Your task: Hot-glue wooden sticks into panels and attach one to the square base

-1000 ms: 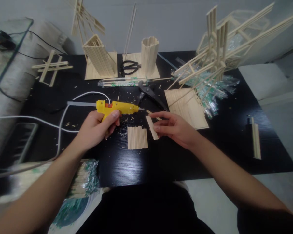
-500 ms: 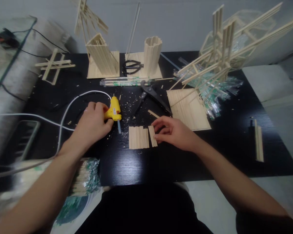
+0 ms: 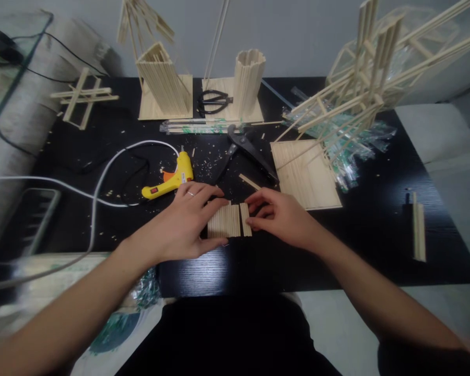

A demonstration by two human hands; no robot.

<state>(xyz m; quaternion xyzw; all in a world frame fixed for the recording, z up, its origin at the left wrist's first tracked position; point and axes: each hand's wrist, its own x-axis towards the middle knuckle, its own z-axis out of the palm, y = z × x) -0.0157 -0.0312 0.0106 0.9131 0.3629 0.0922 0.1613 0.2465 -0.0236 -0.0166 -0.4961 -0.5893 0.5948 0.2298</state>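
A small panel of wooden sticks (image 3: 229,222) lies on the black table, laid side by side. My left hand (image 3: 190,216) spans its left part, fingertips at the far edge and thumb at the near edge, covering some of it. Just right of the panel, a narrow strip of joined sticks (image 3: 245,219) stands slightly apart from it, a thin gap between them. The thumb and fingers of my right hand (image 3: 276,211) close on the strip's right side. A yellow glue gun (image 3: 172,180) rests on the table beyond my left hand, its nozzle pointing away.
Black-handled pliers (image 3: 248,149) and a loose stick (image 3: 249,181) lie past the panel. Behind stand stick towers (image 3: 248,86) on square bases, with scissors (image 3: 215,102) nearby. A tall stick frame (image 3: 368,89) and a wooden board (image 3: 307,175) are at right. A white cord (image 3: 97,180) loops at left.
My left hand has let go of the glue gun, which now lies on the table, and moved right onto the stick panel. My right hand stays at the narrow strip.
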